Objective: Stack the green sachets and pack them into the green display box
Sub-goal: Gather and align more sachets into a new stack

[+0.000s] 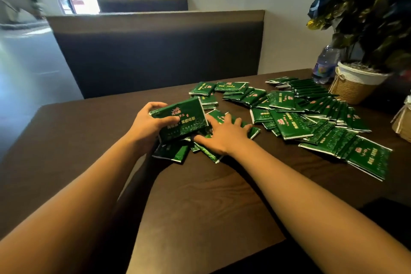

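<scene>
Several green sachets (pixel 291 125) with gold and red print lie scattered across the dark wooden table (pixel 200 196), mostly from its middle to the right. My left hand (pixel 148 127) grips a stack of green sachets (pixel 181 119), tilted and lifted a little above the table. My right hand (pixel 223 135) lies flat with spread fingers on a few loose sachets (pixel 251 131) just right of the stack. More sachets (pixel 171 153) lie under and in front of both hands. No green display box is in view.
A potted plant in a rope-wrapped pot (pixel 353 87) stands at the table's back right, with a plastic bottle (pixel 324 66) behind it. Another rope-wrapped pot (pixel 403 122) sits at the right edge. A dark padded bench back (pixel 155 51) rises beyond the table.
</scene>
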Tool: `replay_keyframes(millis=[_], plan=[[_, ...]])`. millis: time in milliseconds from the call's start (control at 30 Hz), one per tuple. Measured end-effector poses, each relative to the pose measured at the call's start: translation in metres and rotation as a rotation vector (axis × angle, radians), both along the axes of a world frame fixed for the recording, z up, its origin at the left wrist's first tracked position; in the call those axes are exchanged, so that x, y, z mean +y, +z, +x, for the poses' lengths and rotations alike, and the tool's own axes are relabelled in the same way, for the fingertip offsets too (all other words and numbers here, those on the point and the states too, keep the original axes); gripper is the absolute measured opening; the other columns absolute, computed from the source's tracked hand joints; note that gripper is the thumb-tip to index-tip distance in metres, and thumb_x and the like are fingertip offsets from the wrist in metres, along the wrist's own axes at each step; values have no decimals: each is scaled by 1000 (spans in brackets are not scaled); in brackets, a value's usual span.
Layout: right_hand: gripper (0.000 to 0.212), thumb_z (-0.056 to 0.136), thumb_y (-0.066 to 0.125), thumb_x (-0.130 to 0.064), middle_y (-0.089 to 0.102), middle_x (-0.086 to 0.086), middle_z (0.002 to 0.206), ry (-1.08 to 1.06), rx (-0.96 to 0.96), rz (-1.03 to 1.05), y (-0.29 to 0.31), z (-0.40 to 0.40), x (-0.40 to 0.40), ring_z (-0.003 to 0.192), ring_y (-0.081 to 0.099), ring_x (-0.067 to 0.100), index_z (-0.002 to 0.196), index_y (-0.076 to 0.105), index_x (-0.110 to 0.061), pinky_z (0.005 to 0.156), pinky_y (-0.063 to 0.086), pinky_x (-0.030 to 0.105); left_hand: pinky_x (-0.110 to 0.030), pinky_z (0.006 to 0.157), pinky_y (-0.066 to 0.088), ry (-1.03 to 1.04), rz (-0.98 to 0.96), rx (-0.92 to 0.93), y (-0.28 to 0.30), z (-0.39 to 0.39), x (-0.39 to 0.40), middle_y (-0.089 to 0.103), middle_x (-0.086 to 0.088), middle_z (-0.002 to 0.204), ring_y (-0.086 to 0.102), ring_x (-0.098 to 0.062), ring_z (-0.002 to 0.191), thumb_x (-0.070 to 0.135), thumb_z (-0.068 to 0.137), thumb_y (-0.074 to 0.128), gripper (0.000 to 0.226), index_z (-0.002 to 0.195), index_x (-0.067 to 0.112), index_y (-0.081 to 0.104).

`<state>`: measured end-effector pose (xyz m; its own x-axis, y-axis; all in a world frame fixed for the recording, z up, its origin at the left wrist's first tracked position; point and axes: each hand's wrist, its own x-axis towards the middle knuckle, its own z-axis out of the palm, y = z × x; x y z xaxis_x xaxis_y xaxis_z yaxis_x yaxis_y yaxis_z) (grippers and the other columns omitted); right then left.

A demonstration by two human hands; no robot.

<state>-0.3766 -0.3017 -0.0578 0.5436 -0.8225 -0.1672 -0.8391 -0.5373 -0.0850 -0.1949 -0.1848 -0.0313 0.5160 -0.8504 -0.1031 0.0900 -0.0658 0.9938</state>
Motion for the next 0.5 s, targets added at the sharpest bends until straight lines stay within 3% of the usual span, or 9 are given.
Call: replay_keyframes(millis=[167, 333, 500], plan=[[97, 77, 26, -96, -1, 21, 168, 54, -56, -11, -3, 48, 30, 150, -3, 54, 158, 4, -49, 111, -3, 79, -53, 90, 61, 101, -10, 13, -9, 41, 47, 66, -16, 126, 72, -34, 108, 6, 82, 82, 54, 129, 14, 56], [96, 77, 22, -95, 6, 16, 169, 164, -70, -140, -4, 96, 43, 153, -3, 47, 159, 14, -45, 115, -9, 73, -56, 87, 62, 222, -85, 37, -19, 82, 89, 65, -15, 128, 72, -35, 109, 7, 82, 83, 55, 130, 15, 57], [90, 78, 28, -93, 44, 6, 152, 196, -208, -402, -5, 96, 36, 142, 33, 35, 140, 54, -34, 115, 20, 61, -57, 90, 61, 282, -210, 127, -33, 102, 98, 62, -19, 134, 68, -37, 116, -2, 87, 75, 51, 132, 12, 54]])
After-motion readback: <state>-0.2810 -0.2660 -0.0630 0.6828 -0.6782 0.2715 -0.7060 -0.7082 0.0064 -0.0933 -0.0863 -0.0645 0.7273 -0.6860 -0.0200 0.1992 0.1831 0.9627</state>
